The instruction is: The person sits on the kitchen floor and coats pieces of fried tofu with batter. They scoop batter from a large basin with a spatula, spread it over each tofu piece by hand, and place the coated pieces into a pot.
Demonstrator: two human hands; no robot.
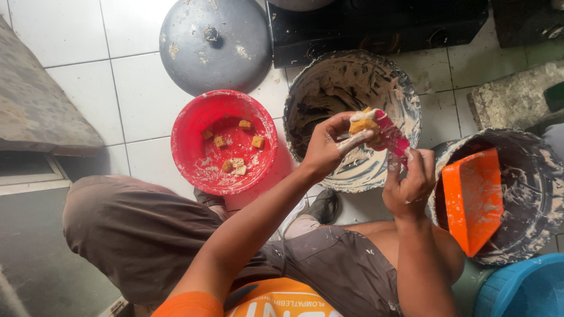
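Head view: my left hand [326,147] pinches a yellow tofu piece [363,124], fingers closed on it, batter smeared along one finger. My right hand [408,185] grips a pink scoop [390,136] pressed against the tofu. Both sit over the batter basin [405,88]. Left of the basin, a red bowl [194,126] holds fried cubes [257,141]. Right of it, an orange tray [473,199] lies in another basin

White tiled floor [70,35] with grey grout, worn concrete step [35,105] at left, rough stone block [517,97] at right, even daylight
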